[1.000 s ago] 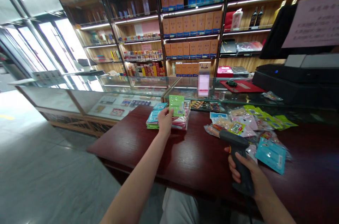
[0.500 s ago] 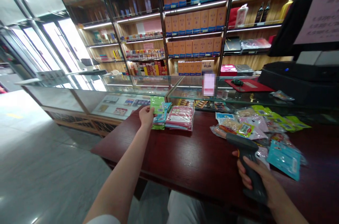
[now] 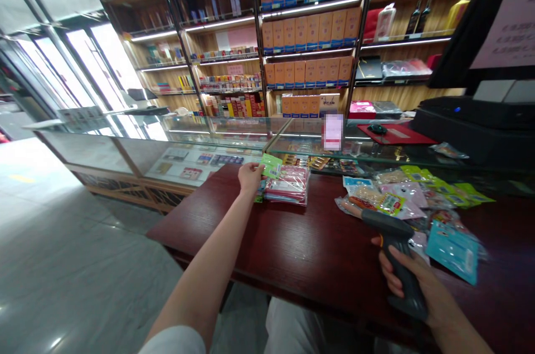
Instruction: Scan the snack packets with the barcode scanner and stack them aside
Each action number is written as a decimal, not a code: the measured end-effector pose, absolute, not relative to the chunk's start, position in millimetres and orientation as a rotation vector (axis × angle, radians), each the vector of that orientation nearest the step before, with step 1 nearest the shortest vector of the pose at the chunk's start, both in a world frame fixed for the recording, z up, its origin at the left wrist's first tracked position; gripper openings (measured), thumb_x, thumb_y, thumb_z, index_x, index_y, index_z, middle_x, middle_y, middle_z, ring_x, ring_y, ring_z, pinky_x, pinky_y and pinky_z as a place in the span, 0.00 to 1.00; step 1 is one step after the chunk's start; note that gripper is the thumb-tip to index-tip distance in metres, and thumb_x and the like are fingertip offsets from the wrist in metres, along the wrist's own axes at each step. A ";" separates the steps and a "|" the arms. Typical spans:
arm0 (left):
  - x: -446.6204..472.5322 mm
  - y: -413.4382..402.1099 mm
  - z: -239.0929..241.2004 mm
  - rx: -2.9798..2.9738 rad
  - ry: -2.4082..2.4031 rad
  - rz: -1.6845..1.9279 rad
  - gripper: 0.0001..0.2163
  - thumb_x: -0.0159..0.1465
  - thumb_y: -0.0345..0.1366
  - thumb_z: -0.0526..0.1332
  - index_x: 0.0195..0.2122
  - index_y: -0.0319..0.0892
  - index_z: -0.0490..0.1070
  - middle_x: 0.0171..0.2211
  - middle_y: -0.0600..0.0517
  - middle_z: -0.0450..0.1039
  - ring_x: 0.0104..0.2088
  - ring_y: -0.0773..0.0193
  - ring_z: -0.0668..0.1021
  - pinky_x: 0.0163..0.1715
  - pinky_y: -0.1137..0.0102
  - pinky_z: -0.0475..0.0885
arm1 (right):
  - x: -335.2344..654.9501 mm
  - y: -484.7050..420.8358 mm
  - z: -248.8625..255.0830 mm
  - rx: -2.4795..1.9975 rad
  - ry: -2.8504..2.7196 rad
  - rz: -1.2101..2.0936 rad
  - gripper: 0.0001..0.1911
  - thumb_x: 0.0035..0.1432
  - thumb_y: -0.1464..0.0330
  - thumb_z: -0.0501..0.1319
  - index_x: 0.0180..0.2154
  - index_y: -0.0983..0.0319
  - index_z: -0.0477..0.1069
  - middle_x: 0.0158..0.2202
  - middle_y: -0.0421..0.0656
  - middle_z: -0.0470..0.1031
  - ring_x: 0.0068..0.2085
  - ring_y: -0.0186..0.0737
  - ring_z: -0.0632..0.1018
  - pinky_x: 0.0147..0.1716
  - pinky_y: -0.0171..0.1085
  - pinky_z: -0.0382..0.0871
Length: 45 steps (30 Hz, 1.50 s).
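Observation:
My left hand (image 3: 249,177) is closed on the edge of a small green packet (image 3: 271,165). The packet is tilted over the left side of a stack of pink and white packets (image 3: 290,185) in clear wrapping. Under my left fingers, a bit of other green and blue packets shows beside that stack; most of them is hidden. My right hand (image 3: 407,279) grips the handle of a dark grey barcode scanner (image 3: 387,224), its head pointing left. Just beyond the scanner lies a heap of snack packets (image 3: 390,205), with a blue packet (image 3: 453,252) to its right.
The dark red wooden table (image 3: 276,242) stretches before me. Behind it runs a glass display counter (image 3: 234,139) with a red mouse pad (image 3: 401,134) and a black machine (image 3: 472,125) on top. Shelves of boxes (image 3: 311,33) fill the back wall.
My left hand has moved right with the green packet, from above the blue and green packets to over the pink stack. The right hand and scanner stay nearly as they were.

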<state>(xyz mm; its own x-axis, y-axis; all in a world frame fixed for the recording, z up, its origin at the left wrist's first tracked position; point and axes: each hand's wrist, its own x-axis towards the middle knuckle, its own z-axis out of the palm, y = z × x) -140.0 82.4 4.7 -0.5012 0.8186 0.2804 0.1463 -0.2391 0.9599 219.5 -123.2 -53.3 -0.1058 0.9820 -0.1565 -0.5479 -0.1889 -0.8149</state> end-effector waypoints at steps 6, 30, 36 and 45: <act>-107.1 109.4 6.0 1.329 1.854 1.482 0.04 0.57 0.28 0.61 0.30 0.35 0.74 0.24 0.50 0.72 0.25 0.62 0.79 0.27 0.70 0.75 | 219.6 -119.1 -53.4 -0.845 -0.700 1.608 0.17 0.49 0.60 0.72 0.38 0.61 0.74 0.19 0.35 0.69 0.14 0.26 0.65 0.09 0.26 0.59; -56.2 60.2 -6.0 2.413 2.202 0.361 0.27 0.69 0.51 0.41 0.49 0.38 0.71 0.54 0.38 0.68 0.56 0.50 0.68 0.56 0.55 0.60 | 221.6 -117.3 -60.4 -0.801 -0.717 1.626 0.20 0.47 0.59 0.73 0.39 0.61 0.74 0.19 0.35 0.70 0.13 0.27 0.67 0.08 0.26 0.61; -54.6 63.6 -2.1 2.334 2.242 0.314 0.29 0.68 0.53 0.40 0.56 0.37 0.67 0.60 0.35 0.62 0.61 0.43 0.63 0.56 0.45 0.58 | 222.1 -116.5 -61.0 -0.804 -0.727 1.621 0.20 0.47 0.59 0.73 0.40 0.61 0.74 0.19 0.35 0.70 0.13 0.28 0.67 0.09 0.26 0.60; -15.8 30.9 2.8 2.516 2.103 0.549 0.25 0.69 0.48 0.46 0.58 0.37 0.64 0.62 0.36 0.60 0.64 0.46 0.60 0.61 0.49 0.54 | 221.1 -116.6 -59.7 -0.761 -0.722 1.580 0.19 0.47 0.59 0.73 0.38 0.61 0.73 0.18 0.34 0.70 0.13 0.27 0.66 0.09 0.26 0.60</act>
<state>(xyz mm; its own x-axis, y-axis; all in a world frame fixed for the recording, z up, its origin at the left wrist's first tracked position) -15.8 30.9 2.8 0.1526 0.9193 0.3628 0.9793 -0.1899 0.0693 221.1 -116.6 -59.7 -0.1072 0.9909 -0.0808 -0.5879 -0.1287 -0.7986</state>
